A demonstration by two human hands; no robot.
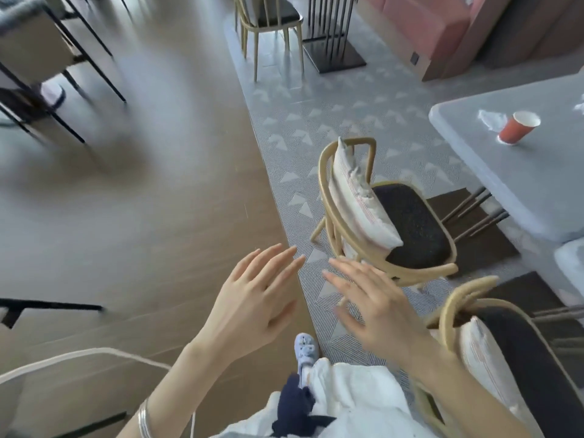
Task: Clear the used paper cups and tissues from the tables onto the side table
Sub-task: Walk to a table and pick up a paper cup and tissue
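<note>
A red paper cup (518, 128) stands upright on a grey table (518, 184) at the right. A crumpled white tissue (489, 119) lies just behind and left of the cup. Another scrap of tissue (580, 106) shows at the right frame edge on the same table. My left hand (252, 308) and my right hand (376, 311) are both held out in front of me over the floor, fingers straight and spread, holding nothing. Both are well short of the table, low and to its left.
Between my hands and the table stands a gold-framed chair (388, 216) with a dark seat and a white cushion. A second such chair (493, 352) is at my lower right. More chairs and tables stand at far left and top, a pink sofa (442, 26) top right.
</note>
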